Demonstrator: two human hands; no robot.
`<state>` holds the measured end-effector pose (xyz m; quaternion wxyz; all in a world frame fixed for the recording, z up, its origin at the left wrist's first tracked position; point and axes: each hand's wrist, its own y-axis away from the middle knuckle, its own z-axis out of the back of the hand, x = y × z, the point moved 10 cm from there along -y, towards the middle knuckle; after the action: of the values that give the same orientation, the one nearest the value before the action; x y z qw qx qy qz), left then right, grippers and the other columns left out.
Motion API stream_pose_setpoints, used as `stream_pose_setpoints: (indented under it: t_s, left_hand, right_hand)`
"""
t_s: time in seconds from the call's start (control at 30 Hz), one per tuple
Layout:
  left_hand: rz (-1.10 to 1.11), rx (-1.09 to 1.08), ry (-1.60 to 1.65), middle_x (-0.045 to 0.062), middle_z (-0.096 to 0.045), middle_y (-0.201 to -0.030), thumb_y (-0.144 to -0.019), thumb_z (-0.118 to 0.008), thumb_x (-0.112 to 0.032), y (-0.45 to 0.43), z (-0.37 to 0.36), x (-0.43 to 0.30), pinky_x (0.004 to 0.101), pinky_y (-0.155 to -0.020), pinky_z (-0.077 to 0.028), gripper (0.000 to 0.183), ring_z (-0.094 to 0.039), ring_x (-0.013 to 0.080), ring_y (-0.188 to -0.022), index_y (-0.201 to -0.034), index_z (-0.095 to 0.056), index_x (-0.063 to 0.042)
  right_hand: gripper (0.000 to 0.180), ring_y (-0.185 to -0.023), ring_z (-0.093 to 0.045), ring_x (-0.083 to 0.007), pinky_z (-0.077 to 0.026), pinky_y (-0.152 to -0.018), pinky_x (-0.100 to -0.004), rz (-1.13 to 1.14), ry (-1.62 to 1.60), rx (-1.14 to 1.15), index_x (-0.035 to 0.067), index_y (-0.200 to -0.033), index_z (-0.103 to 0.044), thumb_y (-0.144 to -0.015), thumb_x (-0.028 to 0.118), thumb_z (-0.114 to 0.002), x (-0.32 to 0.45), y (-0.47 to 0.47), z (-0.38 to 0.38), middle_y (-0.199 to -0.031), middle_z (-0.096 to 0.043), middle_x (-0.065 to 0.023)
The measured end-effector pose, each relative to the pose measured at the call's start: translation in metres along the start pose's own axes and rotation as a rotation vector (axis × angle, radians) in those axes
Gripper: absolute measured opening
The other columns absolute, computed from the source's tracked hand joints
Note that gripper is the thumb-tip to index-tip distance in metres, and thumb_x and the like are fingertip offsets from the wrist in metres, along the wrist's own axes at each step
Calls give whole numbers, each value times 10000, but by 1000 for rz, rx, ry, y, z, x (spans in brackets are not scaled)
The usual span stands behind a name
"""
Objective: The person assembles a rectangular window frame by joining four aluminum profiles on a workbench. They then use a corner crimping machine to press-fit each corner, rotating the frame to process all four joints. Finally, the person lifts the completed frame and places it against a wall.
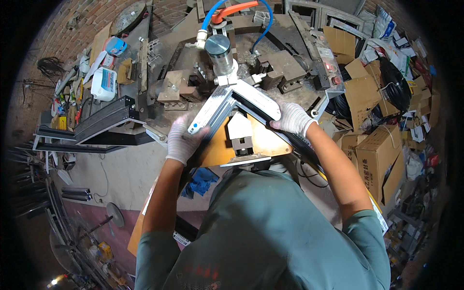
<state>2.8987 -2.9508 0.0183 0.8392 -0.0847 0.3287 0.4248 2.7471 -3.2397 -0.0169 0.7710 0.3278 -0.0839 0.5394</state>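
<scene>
My left hand, in a striped knit glove, grips the left leg of a metal profile frame corner. On the right leg my right hand, gloved alike, is closed with its thumb on top. White film with print covers parts of both legs, which meet at the top under a metal cylinder of a corner crimping machine. Steel blocks stand on the machine bed on both sides. Inside the corner, a white pointed block sits above an orange plate.
A blue air hose and an orange lever rise behind the cylinder. Dark frame profiles and a white jug lie at left. A control panel and cardboard boxes are at right.
</scene>
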Motion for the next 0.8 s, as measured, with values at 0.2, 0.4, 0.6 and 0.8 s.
stream_pose_setpoints:
  t_s: [0.2, 0.4, 0.6, 0.8]
  left_hand:
    - [156, 256, 179, 141, -735, -1177, -824, -880, -293, -22, -52, 41, 306, -938, -560, 643, -696, 170, -1054, -1314, -631, 41]
    - [-13, 163, 11, 236, -754, -1019, -826, -807, -428, -29, -39, 23, 375, -845, -579, 699, -749, 321, -955, -1261, -620, 87]
    - [37, 217, -176, 234, -740, -1014, -851, -784, -468, -29, -36, 16, 375, -828, -579, 691, -738, 344, -928, -1254, -611, 67]
    - [88, 211, -29, 172, -733, -1137, -898, -807, -256, -27, -52, 29, 335, -896, -563, 543, -712, 245, -1014, -1284, -585, 55]
  right_hand:
    - [627, -985, -702, -390, -547, -914, -415, 17, -37, 121, -56, -1191, -616, -720, 289, -844, -7, -15, -14, -1028, -712, -273]
    - [710, -996, -699, -430, -555, -910, -428, 89, -211, 109, -61, -1227, -620, -685, 353, -815, -4, -17, -16, -1053, -712, -293]
    - [709, -976, -699, -436, -560, -908, -433, 49, -158, 117, -55, -1211, -626, -680, 372, -822, -8, -19, -18, -1031, -714, -281]
    - [623, -963, -699, -434, -557, -874, -444, 21, -48, 102, -22, -1116, -672, -674, 380, -849, -11, -18, -15, -1005, -712, -268]
